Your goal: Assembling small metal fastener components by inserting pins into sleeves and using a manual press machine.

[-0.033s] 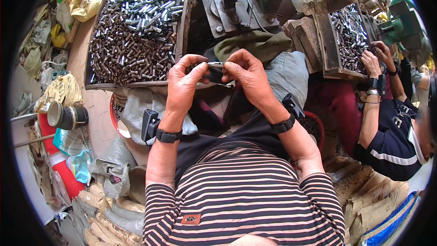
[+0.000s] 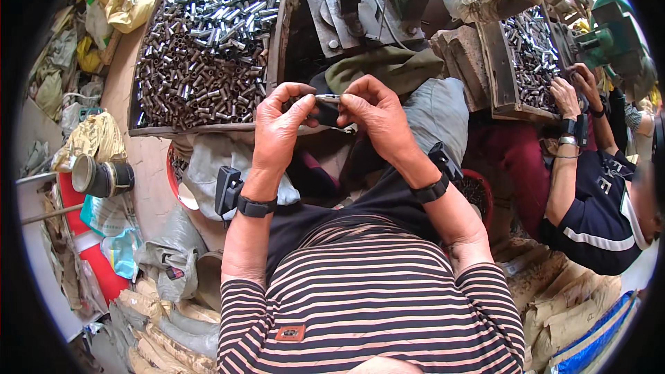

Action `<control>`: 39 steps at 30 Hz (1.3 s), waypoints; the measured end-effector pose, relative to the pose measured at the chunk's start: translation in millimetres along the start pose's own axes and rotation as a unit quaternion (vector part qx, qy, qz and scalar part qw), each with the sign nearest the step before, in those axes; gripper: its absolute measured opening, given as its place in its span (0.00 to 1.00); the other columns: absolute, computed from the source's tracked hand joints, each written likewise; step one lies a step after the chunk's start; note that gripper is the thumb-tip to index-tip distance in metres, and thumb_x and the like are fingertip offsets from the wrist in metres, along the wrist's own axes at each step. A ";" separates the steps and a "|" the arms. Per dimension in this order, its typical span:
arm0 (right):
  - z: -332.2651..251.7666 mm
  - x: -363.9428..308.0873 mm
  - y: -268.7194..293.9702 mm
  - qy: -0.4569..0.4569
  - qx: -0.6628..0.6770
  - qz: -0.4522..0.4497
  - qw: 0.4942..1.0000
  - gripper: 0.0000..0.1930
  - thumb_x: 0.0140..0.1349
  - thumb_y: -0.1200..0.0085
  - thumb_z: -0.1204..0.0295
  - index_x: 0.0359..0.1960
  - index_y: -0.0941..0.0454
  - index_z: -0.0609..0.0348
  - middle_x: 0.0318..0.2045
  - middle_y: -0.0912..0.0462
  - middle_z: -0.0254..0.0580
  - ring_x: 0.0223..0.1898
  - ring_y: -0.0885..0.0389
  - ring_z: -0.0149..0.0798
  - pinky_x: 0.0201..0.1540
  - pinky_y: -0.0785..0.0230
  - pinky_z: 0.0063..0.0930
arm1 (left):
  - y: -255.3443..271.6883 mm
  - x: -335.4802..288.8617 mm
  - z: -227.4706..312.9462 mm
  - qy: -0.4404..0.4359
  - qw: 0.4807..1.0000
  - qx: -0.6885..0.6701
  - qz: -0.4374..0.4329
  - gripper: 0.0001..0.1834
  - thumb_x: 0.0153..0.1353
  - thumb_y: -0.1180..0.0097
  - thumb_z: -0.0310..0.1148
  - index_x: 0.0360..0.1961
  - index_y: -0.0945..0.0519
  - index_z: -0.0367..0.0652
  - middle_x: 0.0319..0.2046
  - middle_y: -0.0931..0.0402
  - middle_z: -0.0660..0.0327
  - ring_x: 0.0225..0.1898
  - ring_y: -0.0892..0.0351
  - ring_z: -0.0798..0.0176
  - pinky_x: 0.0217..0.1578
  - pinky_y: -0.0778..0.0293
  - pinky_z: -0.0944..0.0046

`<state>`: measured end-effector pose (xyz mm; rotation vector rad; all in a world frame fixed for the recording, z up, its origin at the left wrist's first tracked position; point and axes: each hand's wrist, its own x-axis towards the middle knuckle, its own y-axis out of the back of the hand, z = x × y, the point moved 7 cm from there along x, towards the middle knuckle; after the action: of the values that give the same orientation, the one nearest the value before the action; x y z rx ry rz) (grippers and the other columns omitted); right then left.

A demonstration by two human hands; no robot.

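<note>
Between my two hands, in front of my chest, is a small shiny metal tube (image 2: 328, 97), held level. My left hand (image 2: 282, 121) pinches one end with thumb and forefinger, and my right hand (image 2: 376, 112) pinches the other. Fingertips cover both ends, so only the middle of the tube shows. To the left of my hands stands a wooden box (image 2: 276, 48) heaped with short metal tubes (image 2: 208, 55), bright ones at the far side and darker brownish ones nearer. Beyond my hands lies a dark green cloth (image 2: 384, 69).
A machine with a bolted metal plate (image 2: 332, 21) stands straight ahead. At the right, a co-worker's hands (image 2: 568, 97) are at another box of metal tubes (image 2: 530, 48). Red tubs (image 2: 479, 194) flank my legs. Sacks and a red object (image 2: 100, 270) lie to the left.
</note>
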<state>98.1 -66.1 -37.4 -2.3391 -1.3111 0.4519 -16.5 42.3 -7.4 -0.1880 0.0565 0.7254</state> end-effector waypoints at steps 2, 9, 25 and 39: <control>4.8 -0.7 -1.2 -0.033 0.070 -0.004 0.997 0.06 0.63 0.45 0.73 0.37 0.27 0.61 0.29 0.21 0.37 0.28 0.20 0.29 0.33 0.26 0.19 | 1.3 0.4 -1.4 0.002 1.000 0.001 0.001 0.07 0.63 0.45 0.27 0.41 0.22 0.38 0.32 0.23 0.65 0.31 0.25 0.74 0.29 0.26 0.73; -5.4 -2.0 -3.3 0.006 -0.021 -0.007 1.000 0.06 0.63 0.45 0.74 0.37 0.28 0.61 0.29 0.22 0.36 0.28 0.21 0.28 0.34 0.27 0.19 | -7.4 0.8 -0.7 0.007 1.000 0.021 0.003 0.07 0.62 0.44 0.28 0.39 0.22 0.36 0.30 0.23 0.65 0.29 0.24 0.75 0.29 0.24 0.74; -43.1 2.8 18.6 0.027 -0.188 0.005 0.982 0.05 0.61 0.45 0.74 0.32 0.26 0.63 0.23 0.24 0.31 0.24 0.26 0.23 0.28 0.32 0.19 | -40.6 23.8 -30.1 0.078 0.989 -0.111 -0.066 0.05 0.63 0.45 0.31 0.37 0.24 0.42 0.25 0.24 0.65 0.25 0.24 0.74 0.25 0.27 0.74; -210.2 21.1 122.4 0.371 -0.253 0.344 0.825 0.20 0.73 0.64 0.61 0.49 0.29 0.67 0.50 0.27 0.43 0.51 0.29 0.32 0.54 0.36 0.28 | 6.5 138.8 -19.8 0.000 0.988 -0.065 0.139 0.09 0.62 0.43 0.30 0.40 0.25 0.38 0.31 0.25 0.62 0.31 0.21 0.68 0.33 0.21 0.67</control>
<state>296.5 -147.0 79.7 -2.8995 -0.1895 -0.6727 83.3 134.1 -44.0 -0.3083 0.0355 1.0081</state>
